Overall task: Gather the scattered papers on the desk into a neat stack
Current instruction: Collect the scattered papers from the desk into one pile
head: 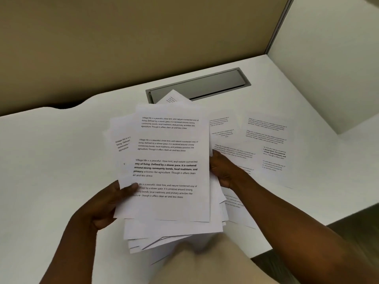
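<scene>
From the head view, I hold an uneven stack of papers [170,165] above the white desk [51,152], its sheets fanned out of line, with corners sticking out at the near and far ends. My left hand [106,203] grasps the stack's near-left edge, thumb pressed on the printed top sheet and fingers curled under it. My right hand [223,171] grips the right edge about halfway along; most of its fingers are hidden behind the paper, so I judge the grip mainly from the thumb at the edge. More loose sheets [264,144] lie flat on the desk to the right, overlapping one another, some partly under my right forearm. At the far side of the desk a grey cable hatch [205,84] sits in the surface, one sheet's corner rising in front of it.
</scene>
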`<state>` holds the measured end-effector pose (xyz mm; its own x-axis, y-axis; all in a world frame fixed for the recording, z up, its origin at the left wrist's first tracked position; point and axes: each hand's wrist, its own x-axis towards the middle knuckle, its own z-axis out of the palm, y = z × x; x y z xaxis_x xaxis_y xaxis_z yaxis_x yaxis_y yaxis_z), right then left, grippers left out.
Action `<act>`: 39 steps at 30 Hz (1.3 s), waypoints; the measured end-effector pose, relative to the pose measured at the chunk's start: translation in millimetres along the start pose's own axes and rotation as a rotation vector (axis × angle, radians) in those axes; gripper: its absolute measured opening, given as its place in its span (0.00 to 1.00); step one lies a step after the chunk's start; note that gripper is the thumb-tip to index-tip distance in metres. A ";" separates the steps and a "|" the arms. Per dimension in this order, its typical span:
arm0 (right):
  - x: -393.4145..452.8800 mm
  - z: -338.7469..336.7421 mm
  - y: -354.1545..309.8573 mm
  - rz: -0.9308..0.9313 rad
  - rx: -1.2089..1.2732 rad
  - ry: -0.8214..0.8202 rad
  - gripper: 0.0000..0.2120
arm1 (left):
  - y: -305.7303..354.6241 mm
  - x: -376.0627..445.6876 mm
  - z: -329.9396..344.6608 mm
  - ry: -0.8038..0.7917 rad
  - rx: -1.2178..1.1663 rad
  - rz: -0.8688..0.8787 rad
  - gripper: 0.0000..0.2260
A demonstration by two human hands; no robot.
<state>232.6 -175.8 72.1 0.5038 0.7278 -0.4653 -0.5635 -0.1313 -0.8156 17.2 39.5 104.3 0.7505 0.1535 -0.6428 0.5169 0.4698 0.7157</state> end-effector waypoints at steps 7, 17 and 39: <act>9.7 -31.6 2.1 0.102 -0.023 0.151 0.18 | -7.2 27.1 9.1 0.140 -0.043 0.060 0.34; -15.8 -181.9 20.0 0.119 -0.733 1.122 0.11 | -2.1 30.5 38.8 0.336 -0.090 0.054 0.12; -42.3 -223.4 -11.1 0.209 -0.880 1.259 0.13 | 19.2 11.4 77.2 0.471 -0.014 0.052 0.09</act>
<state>363.8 -355.5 24.0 0.9283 -0.3112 -0.2033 -0.3702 -0.8239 -0.4292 67.5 -16.9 131.7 0.5049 0.5535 -0.6624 0.4754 0.4623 0.7486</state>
